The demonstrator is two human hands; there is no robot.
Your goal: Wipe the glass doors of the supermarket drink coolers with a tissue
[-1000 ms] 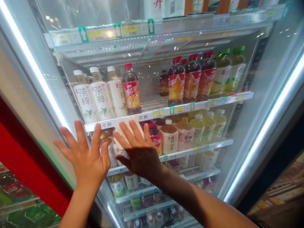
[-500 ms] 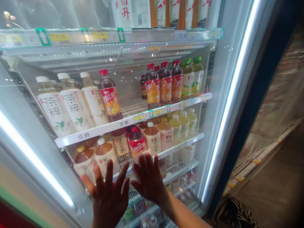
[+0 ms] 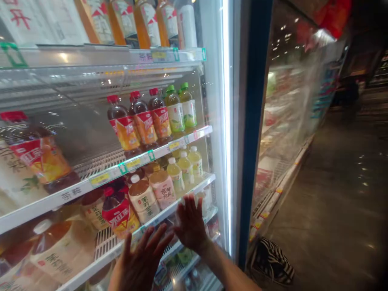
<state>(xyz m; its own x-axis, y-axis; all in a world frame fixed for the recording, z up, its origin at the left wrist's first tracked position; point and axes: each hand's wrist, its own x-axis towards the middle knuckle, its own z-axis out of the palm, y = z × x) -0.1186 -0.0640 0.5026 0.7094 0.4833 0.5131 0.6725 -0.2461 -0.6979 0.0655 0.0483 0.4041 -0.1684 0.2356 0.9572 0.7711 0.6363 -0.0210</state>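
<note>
My left hand (image 3: 141, 258) is open with fingers spread, low in front of the drinks cooler. My right hand (image 3: 190, 223) is raised to its right, also open and holding nothing. Reflections show a glass pane before the shelves; whether either palm touches it I cannot tell. Behind my left hand is a red-labelled bottle of dark tea (image 3: 119, 216) on the second visible shelf. A white-capped tea bottle (image 3: 144, 200) and a pink-labelled bottle (image 3: 162, 186) stand right of it, nearest above my right hand.
Red-capped tea bottles (image 3: 124, 125) and green-capped bottles (image 3: 189, 107) stand on the shelf above. Tall amber bottles (image 3: 148, 24) line the top shelf. A dark blue cooler frame (image 3: 257, 121) rises at the right. Beyond it are another glass case, a striped black item (image 3: 271, 260) and dark floor (image 3: 327, 202).
The view has swung right and closer, so the shelves shift left and more of the aisle shows. Both hands stay raised and open; my left hand sits lower in view.
</note>
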